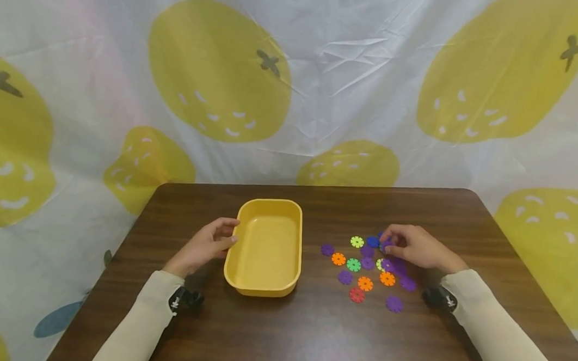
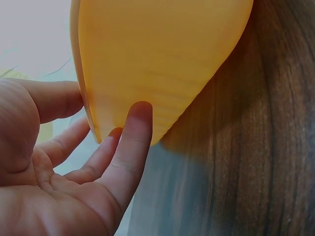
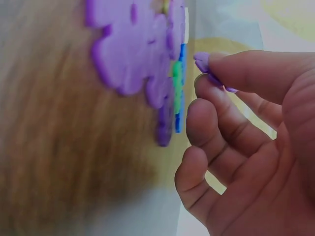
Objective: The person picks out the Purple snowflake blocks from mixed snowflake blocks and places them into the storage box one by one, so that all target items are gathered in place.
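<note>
Left hand (image 1: 207, 245) at the tray (image 1: 265, 250), right hand (image 1: 418, 246) pinching a purple disc (image 3: 201, 59).
The left fingers, relaxed and uncurled, touch the tray's rim and outer wall, probably to steady it; the thin disc suits a fingertip pinch, keeping most of it exposed. It sits between right thumb and forefinger, at their very tips, apart from the loose discs (image 1: 354, 264) on the table (image 1: 310, 334); the other right fingers bend beneath, holding nothing.
</note>
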